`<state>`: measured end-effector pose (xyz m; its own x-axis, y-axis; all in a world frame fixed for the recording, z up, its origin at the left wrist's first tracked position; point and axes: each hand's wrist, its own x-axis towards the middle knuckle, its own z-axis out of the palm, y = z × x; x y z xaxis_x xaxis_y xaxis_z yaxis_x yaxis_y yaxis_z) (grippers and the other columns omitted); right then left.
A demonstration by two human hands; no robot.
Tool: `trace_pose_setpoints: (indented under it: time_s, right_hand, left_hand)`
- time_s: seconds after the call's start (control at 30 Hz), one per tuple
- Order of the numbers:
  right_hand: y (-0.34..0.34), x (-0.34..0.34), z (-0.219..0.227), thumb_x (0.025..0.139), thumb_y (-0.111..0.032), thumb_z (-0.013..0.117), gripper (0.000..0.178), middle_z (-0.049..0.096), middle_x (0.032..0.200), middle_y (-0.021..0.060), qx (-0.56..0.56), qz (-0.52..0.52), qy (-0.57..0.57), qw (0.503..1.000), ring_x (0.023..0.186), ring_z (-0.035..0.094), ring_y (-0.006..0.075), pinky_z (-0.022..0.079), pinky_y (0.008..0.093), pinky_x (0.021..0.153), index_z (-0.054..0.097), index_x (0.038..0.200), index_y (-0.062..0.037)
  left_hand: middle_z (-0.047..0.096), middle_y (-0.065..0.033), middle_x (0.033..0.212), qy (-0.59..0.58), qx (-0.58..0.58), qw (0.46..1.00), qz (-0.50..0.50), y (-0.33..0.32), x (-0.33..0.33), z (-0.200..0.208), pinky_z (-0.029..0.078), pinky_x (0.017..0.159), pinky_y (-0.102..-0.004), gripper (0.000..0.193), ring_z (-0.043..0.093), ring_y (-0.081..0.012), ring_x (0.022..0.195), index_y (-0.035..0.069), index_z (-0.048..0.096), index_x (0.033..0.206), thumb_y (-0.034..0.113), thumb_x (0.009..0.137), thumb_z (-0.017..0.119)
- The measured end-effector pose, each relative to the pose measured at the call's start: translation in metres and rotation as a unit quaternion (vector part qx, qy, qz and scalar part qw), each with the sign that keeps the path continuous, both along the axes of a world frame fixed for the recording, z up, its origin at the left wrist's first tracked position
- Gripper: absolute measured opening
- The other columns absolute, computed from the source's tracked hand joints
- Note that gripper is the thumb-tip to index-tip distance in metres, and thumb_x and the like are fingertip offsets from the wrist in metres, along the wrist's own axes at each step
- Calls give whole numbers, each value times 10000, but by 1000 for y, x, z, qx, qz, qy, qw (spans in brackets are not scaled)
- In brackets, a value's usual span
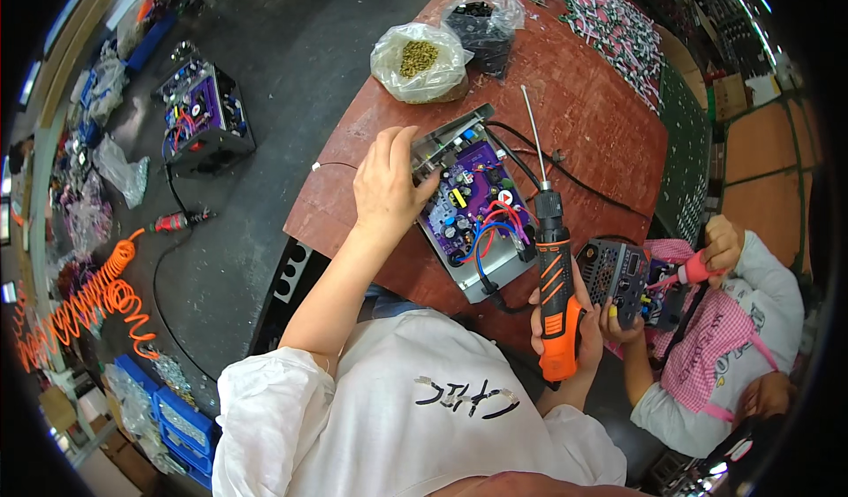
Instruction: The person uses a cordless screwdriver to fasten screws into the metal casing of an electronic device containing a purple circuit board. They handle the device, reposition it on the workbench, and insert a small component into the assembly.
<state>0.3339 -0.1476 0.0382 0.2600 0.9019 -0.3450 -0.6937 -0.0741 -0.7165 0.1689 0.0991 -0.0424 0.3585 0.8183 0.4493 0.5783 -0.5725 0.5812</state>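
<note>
My left hand [389,179] grips the left edge of an open metal chassis [484,279], thumb over the rim and fingers along the outer side. Inside the chassis lies a purple circuit board [473,188] with red and blue wires. My right hand [585,342] is wrapped round an orange and black electric screwdriver [556,289]. Its long thin bit [533,130] points away from me, to the right of the chassis and apart from the board. A black cable [587,188] runs from the chassis across the red-brown tabletop [609,135].
Beyond the chassis stand a bag of brass-coloured small parts [420,60] and a black bag [481,37]. On the right, a co-worker's hand [724,242] holds a red-handled tool at another device [618,276]. Leftward are another open unit [208,113] and an orange coiled hose [110,289].
</note>
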Motion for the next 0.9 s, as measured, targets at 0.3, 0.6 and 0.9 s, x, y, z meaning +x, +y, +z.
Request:
trace_pose_setpoints:
  time_s: [0.3,0.6,0.9]
  right_hand:
    - [-31,14,-6,874,-498,577,940,509,1104,276,34,38,36,998,746,613,250,523,297,531,47,1486,-20]
    - [-58,38,-10,856,-529,582,951,507,1168,276,34,94,115,988,774,620,258,537,333,557,57,1498,-65]
    - [-50,53,-5,869,-580,521,933,493,1214,232,61,72,-8,996,796,618,242,554,317,568,35,1502,-97]
  left_hand:
    - [536,-113,1147,22,-47,999,-3,-7,8,18,470,865,-407,498,549,-312,1056,49,514,1140,173,700,712]
    - [628,-116,935,-66,6,981,-181,-76,26,70,473,783,-382,243,610,-305,895,16,600,953,6,725,683]
    - [634,-102,1007,-44,-207,925,-315,-129,62,94,494,722,-284,169,623,-201,899,6,621,966,8,801,658]
